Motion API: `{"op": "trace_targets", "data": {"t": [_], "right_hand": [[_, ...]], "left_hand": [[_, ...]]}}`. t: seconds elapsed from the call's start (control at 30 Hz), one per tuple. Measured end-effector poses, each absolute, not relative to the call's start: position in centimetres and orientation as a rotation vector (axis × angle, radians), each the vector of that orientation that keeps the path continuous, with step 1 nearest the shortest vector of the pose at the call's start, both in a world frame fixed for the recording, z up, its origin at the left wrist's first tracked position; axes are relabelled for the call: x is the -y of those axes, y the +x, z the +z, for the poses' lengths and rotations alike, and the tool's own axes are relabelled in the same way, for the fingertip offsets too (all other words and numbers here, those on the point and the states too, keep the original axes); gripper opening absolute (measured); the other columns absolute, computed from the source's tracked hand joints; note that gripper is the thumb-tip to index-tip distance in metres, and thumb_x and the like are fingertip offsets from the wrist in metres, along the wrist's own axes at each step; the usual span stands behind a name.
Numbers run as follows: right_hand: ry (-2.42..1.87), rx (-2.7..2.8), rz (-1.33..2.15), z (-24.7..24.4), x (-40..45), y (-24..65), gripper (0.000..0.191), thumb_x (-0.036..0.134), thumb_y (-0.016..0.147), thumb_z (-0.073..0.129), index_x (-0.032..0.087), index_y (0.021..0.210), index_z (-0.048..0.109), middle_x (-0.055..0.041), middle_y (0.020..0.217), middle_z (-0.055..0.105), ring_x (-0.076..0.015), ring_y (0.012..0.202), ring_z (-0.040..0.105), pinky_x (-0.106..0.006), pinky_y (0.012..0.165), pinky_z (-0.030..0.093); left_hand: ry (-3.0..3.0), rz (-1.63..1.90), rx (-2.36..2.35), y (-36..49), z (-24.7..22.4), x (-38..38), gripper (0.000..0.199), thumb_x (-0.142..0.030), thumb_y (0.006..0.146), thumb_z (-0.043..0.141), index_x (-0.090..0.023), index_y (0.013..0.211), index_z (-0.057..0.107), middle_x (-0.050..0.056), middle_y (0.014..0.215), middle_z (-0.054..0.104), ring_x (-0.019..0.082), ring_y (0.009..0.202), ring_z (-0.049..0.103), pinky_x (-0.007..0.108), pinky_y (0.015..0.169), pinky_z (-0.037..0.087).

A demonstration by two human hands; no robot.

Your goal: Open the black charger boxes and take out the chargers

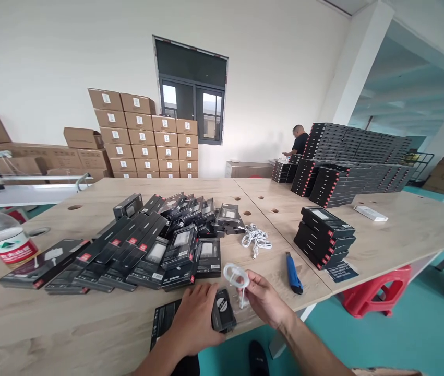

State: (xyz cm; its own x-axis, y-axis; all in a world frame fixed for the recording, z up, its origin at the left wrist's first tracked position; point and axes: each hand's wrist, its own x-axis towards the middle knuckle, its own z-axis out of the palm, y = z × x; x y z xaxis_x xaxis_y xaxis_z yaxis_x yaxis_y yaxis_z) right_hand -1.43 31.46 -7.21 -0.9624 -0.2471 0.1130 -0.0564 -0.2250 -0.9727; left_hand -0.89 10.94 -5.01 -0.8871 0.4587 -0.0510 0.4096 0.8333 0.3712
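Note:
My right hand pinches a coiled white cable just above the table's front edge; its lower end hangs down by the fingers. Beside it, my left hand lies over a small black box with a round pale mark, gripping it between thumb and fingers. Part of that box is hidden by the palm. Under and left of this hand is another flat black package. Beyond both hands lie loose white cables in a tangle. A blue utility knife rests to the right.
A heap of black retail boxes spreads behind my left hand. At far left stands a water bottle. Right of the knife are stacked black boxes and a white box. A red stool sits below. A person works behind.

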Motion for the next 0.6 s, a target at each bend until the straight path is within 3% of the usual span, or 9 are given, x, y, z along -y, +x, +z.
{"op": "trace_targets", "data": {"t": [0.07,0.27,0.4,0.47,0.53,0.6], "right_hand": [[-0.29,-1.876,-2.457,-7.4,-30.9,-1.4,0.052,0.07,0.071,0.076,0.021,0.07,0.057,0.0002,0.067,0.056,-0.0152,0.066,0.049,-0.028,0.064,0.042],[-0.074,-2.363,-2.364,-5.9,-32.6,-7.6,0.046,0.068,0.078,0.061,0.022,0.071,0.058,-0.0024,0.07,0.06,-0.019,0.068,0.055,-0.031,0.066,0.046],[0.061,-2.699,-2.195,-3.4,-35.9,-12.6,0.034,0.056,0.065,0.074,0.023,0.071,0.067,-0.009,0.092,0.07,-0.0311,0.105,0.059,-0.04,0.092,0.046],[0.099,-2.769,-2.139,-3.3,-37.0,-12.6,0.037,0.056,0.062,0.077,0.023,0.078,0.072,-0.0109,0.105,0.072,-0.0342,0.114,0.058,-0.043,0.1,0.043],[0.111,-2.764,-2.097,-4.3,-37.5,-10.6,0.046,0.061,0.063,0.075,0.022,0.087,0.076,-0.012,0.107,0.073,-0.0352,0.11,0.062,-0.046,0.097,0.047],[0.137,-2.709,-2.076,-6.3,-37.5,-7.4,0.058,0.069,0.069,0.069,0.02,0.098,0.077,-0.0135,0.106,0.075,-0.0355,0.103,0.067,-0.046,0.085,0.054]], "left_hand": [[0.684,0.549,-2.873,-0.8,-5.0,-11.0,0.091,-0.038,0.056,0.076,-0.017,0.141,0.052,0.016,0.136,0.06,0.038,0.128,0.05,0.051,0.109,0.033],[0.658,0.594,-2.858,-0.7,-4.7,-11.1,0.092,-0.037,0.055,0.076,-0.015,0.141,0.053,0.017,0.138,0.06,0.039,0.13,0.049,0.052,0.112,0.03],[0.627,0.626,-2.861,-0.7,-4.6,-10.9,0.089,-0.036,0.055,0.074,-0.017,0.14,0.055,0.016,0.139,0.06,0.038,0.132,0.049,0.053,0.115,0.028],[0.613,0.652,-2.872,-0.8,-4.7,-10.7,0.086,-0.036,0.056,0.074,-0.018,0.138,0.056,0.016,0.139,0.06,0.038,0.132,0.049,0.052,0.115,0.028],[0.599,0.682,-2.879,-0.8,-4.8,-10.5,0.086,-0.035,0.055,0.074,-0.019,0.138,0.056,0.015,0.141,0.059,0.037,0.134,0.048,0.051,0.114,0.03],[0.576,0.701,-2.889,-0.8,-4.7,-10.6,0.089,-0.033,0.054,0.074,-0.019,0.14,0.054,0.015,0.144,0.056,0.037,0.136,0.046,0.051,0.114,0.031]]}}
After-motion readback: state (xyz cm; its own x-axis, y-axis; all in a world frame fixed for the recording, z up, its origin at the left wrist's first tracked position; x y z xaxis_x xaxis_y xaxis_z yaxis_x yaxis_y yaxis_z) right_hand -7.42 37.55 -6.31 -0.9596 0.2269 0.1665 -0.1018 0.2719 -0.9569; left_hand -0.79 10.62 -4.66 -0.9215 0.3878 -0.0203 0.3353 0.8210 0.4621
